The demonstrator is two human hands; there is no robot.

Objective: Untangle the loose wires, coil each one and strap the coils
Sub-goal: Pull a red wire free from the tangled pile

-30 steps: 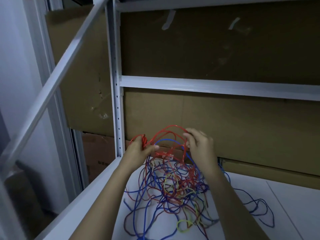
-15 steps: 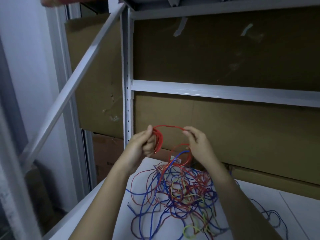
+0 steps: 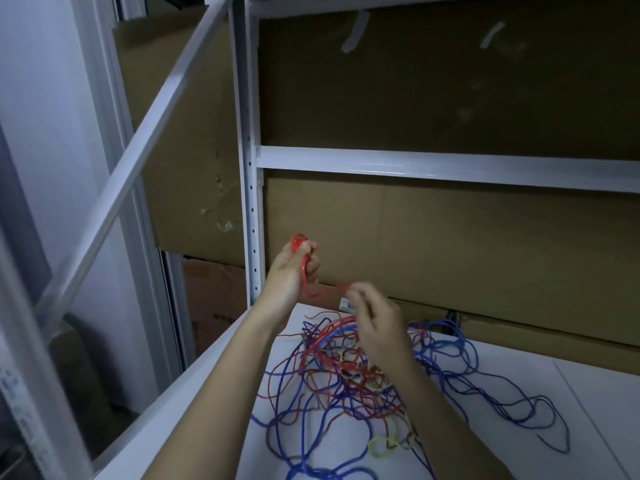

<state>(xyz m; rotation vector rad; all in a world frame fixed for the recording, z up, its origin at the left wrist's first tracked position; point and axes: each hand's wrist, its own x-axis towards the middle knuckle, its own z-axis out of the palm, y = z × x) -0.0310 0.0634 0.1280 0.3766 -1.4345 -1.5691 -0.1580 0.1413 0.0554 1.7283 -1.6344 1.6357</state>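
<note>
Two hands are up over the pile in the head view, and only one view to go on. Left hand (image 3: pixel 294 268) is raised near the shelf upright (image 3: pixel 250 168), fingers curled round a small bunch of red wire (image 3: pixel 302 252) loops. From there the red strand runs down and to the right toward the right hand (image 3: pixel 375 327), which sits lower and closer to the tangle (image 3: pixel 349 372). That hand is motion-blurred, so I honestly can't tell if it's pinching the strand or just loose. The tangle of red, blue and yellow wires lies on the white shelf (image 3: pixel 588 393) right under the right hand, so that's the nearer one for feeding more slack. Only writing: a small white label (image 3: pixel 347 304) starting "30", rest hidden.
</note>
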